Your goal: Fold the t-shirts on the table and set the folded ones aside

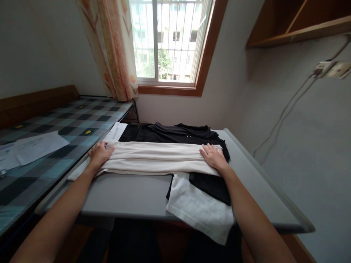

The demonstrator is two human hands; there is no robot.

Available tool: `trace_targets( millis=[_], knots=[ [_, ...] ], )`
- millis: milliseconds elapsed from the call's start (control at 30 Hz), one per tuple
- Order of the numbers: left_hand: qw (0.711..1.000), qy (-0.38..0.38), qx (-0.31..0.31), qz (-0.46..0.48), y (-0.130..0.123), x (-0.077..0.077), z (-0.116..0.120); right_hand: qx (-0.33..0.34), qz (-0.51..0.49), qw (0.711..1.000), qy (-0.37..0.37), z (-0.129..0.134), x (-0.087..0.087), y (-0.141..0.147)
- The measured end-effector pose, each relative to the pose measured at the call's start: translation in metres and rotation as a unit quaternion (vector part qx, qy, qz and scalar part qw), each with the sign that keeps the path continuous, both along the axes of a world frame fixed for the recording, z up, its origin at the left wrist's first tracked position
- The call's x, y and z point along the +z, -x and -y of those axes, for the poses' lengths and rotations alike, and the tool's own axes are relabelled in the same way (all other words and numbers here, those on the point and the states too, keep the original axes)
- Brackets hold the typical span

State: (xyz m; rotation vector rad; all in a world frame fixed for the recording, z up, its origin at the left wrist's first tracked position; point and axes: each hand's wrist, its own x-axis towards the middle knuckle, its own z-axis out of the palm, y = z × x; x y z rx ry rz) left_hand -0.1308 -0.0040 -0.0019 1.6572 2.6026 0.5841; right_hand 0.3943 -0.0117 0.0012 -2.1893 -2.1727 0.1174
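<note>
A white garment [153, 157], probably a shirt, lies folded into a long band across the grey table. My left hand [100, 155] rests on its left end, thumb on the cloth and fingers spread toward the edge. At the right end, my right hand [215, 157] presses down with its fingers stretched out. A short white sleeve [201, 208] sticks out beneath the band and hangs over the table's front edge. Behind the band lies a black garment [170, 133], and another black piece of cloth [211, 187] shows beside the sleeve.
The grey table [128, 193] stands below a barred window [175, 44]. To the left is a bed with a checked cover [90, 115] and papers [41, 146] on it. Cables [285, 109] run down the right wall from a socket [323, 69], under a wooden shelf [301, 34].
</note>
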Motion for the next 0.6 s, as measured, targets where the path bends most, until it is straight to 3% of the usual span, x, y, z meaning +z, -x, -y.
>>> trace_targets(
  millis=[200,300,400,600],
  knots=[
    [0.995,-0.055,-0.009,0.081,0.003,0.0,0.0,0.003,-0.004,1.0,-0.002,-0.001,-0.001,-0.001],
    [0.977,-0.08,-0.01,0.195,0.012,-0.002,0.0,0.005,-0.002,1.0,-0.003,-0.001,-0.002,-0.001],
    [0.954,-0.058,-0.016,0.293,0.022,-0.004,0.001,0.005,0.0,1.0,-0.004,-0.002,-0.003,-0.002],
    [0.974,-0.01,-0.047,0.223,0.031,-0.008,-0.002,0.005,0.002,1.0,-0.002,-0.001,-0.002,-0.002]
  ],
)
